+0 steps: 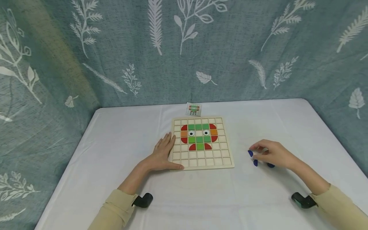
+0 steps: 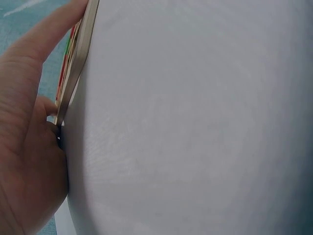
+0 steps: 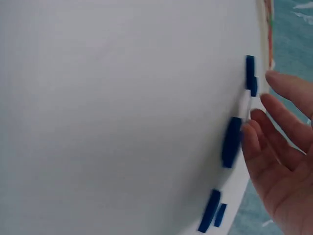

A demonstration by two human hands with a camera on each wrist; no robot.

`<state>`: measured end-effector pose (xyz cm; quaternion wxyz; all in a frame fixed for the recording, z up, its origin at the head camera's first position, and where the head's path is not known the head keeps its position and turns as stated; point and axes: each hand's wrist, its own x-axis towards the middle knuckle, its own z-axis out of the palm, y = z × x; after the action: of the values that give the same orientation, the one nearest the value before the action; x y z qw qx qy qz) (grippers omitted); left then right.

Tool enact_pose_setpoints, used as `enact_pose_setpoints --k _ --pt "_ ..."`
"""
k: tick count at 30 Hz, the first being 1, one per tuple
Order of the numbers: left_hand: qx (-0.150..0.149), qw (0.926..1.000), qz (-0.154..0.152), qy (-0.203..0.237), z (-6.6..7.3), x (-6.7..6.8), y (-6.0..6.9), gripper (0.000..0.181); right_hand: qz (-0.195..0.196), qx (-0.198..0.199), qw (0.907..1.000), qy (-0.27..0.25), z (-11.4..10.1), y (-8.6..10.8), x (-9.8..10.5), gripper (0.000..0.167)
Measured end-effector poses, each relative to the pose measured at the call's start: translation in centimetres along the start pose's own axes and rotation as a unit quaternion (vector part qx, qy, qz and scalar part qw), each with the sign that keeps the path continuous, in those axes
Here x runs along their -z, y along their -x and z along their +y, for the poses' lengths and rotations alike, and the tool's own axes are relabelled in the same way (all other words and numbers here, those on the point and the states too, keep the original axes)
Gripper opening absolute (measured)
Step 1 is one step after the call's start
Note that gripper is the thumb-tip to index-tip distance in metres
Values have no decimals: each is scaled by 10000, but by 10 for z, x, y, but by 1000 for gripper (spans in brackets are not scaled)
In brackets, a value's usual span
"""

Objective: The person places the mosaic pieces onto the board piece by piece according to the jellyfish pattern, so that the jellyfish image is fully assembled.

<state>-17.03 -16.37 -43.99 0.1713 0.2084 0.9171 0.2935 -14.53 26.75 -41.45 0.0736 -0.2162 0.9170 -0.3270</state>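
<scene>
My left hand (image 1: 163,154) lies spread at the left edge of a wooden grid board (image 1: 201,163). Its thumb rests on the board's near corner, its other fingers along the side. Red, green and orange tiles and two eye tiles (image 1: 191,133) form a face-like pattern on the board. My right hand (image 1: 271,154) is over the cloth to the right, fingers loosely bent above several dark blue pieces (image 1: 255,163). One blue piece (image 1: 250,153) shows beside its fingertips. In the right wrist view more blue pieces (image 3: 232,142) lie close under the fingers; no piece appears gripped.
A small picture card (image 1: 194,109) with a similar pattern lies behind the board. White cloth (image 1: 129,134) covers the table, and a patterned teal curtain (image 1: 172,76) hangs behind and at the sides. Black wrist cameras (image 1: 143,200) sit at both sleeves.
</scene>
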Motion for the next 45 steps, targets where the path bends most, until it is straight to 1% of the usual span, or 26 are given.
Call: enact_pose_setpoints --k 3,6,9,13,22,25,28,30,32,36,38,41,45 --pt "14 10000 0 -6 -1 0 0 126 71 -37 9999 108 2 3 -2 30" --pt "4 10000 -9 -10 -2 1 0 126 163 50 9996 203 2 0 -6 30" --pt "-35 10000 -13 -30 -2 1 0 126 168 131 9994 265 1 -4 -9 26" --pt "-63 10000 -2 -52 -1 0 -1 125 46 122 9996 270 -1 -7 -9 23" --pt "-13 10000 -10 -40 0 0 0 125 -307 67 9994 123 -1 -8 -2 25" --pt "0 10000 -19 -43 1 0 0 125 -241 79 9997 63 1 -10 -3 24" --pt "19 10000 -23 -38 1 0 0 126 -89 158 9998 -28 -1 -17 -10 23" --pt "24 10000 -22 -37 1 1 0 126 -40 251 9996 -146 -7 -24 -17 22" --pt "24 10000 -8 -41 1 0 0 126 -78 386 9988 -282 -16 -35 -24 23" --pt "1 10000 1 -45 0 1 0 126 -330 684 9960 -472 -41 -57 -40 22" --pt "-8 10000 -5 -50 0 1 0 126 -465 839 9941 -499 -52 -67 -48 21" --pt "-25 10000 -6 -79 0 1 0 126 -611 1029 9919 -436 -62 -77 -58 20" --pt "-41 10000 4 -81 0 1 1 126 -631 1175 9905 -334 -68 -84 -66 20"
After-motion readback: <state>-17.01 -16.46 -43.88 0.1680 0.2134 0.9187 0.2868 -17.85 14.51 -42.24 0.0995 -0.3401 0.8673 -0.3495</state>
